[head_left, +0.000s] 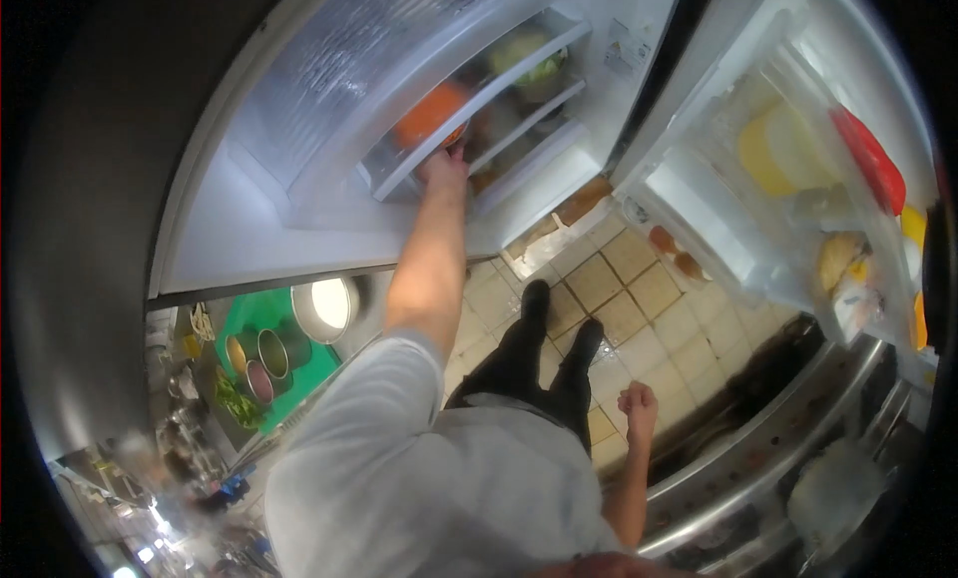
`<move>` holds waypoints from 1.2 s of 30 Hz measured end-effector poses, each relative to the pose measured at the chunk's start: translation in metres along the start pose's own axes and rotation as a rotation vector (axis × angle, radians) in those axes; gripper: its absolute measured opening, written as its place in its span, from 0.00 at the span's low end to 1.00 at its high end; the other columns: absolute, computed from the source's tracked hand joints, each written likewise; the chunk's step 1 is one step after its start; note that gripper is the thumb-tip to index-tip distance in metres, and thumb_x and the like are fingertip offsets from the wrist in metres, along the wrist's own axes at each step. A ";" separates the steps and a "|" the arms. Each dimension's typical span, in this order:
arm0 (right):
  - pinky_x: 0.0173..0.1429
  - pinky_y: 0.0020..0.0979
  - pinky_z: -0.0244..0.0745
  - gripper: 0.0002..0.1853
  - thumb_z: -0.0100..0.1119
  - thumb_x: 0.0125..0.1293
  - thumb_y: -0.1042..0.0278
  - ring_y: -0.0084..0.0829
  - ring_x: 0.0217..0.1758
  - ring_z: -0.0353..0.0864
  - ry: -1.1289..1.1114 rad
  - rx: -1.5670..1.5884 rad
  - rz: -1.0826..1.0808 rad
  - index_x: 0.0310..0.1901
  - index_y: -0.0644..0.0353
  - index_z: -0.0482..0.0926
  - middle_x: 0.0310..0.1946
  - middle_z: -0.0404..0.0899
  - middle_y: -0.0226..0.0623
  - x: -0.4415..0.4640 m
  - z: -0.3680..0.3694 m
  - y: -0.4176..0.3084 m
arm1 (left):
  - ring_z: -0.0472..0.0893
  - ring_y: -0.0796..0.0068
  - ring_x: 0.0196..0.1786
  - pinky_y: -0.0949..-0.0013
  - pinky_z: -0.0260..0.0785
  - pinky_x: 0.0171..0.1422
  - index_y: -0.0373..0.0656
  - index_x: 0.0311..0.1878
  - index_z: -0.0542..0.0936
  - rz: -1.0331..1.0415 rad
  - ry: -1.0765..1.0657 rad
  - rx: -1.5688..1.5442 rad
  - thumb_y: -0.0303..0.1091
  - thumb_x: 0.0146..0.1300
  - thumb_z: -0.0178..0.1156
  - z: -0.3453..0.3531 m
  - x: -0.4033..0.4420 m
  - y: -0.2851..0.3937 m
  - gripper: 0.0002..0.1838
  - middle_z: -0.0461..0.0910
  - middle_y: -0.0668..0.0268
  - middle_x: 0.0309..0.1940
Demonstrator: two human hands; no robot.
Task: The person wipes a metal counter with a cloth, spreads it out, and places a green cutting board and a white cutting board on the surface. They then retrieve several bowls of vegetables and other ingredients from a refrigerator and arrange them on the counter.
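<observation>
Three metal tubs (272, 350) stand mouths up on the green board (264, 306) at left, presumably to keep any contents in. Next, an orange item (429, 114) lies in a fridge drawer (509, 85) beside the left hand (445, 166), its arm outstretched probably to reach that deep; whether this grip clasps the item or the drawer's edge, I cannot tell. The right hand (639, 408) hangs loosely clenched, nothing visible in it, likely unneeded there.

White-edged drawer (499, 84), orange item (427, 114), green board (315, 364), grey shirt (439, 483), black trousers (499, 366), beige-tiled floor (644, 348)
</observation>
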State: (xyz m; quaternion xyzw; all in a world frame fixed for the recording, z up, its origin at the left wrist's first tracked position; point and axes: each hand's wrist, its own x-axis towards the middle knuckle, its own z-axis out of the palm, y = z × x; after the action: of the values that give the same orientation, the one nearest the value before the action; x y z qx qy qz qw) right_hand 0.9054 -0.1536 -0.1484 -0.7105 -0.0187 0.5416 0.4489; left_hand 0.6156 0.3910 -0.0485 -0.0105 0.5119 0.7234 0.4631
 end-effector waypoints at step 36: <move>0.27 0.21 0.70 0.08 0.58 0.74 0.63 0.21 0.26 0.75 -0.457 -0.522 -0.155 0.38 0.57 0.76 0.25 0.78 0.31 -0.017 0.066 -0.080 | 0.82 0.56 0.53 0.57 0.84 0.51 0.29 0.54 0.73 0.347 0.616 -0.134 0.19 0.60 0.50 -0.655 -0.271 0.433 0.17 0.79 0.53 0.53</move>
State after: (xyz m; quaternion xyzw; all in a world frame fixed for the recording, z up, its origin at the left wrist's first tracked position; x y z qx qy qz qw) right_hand 0.8833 -0.0743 -0.0842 -0.6582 -0.3101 0.6280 0.2761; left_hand 0.1745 -0.2998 0.0890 -0.1714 0.5731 0.7860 0.1559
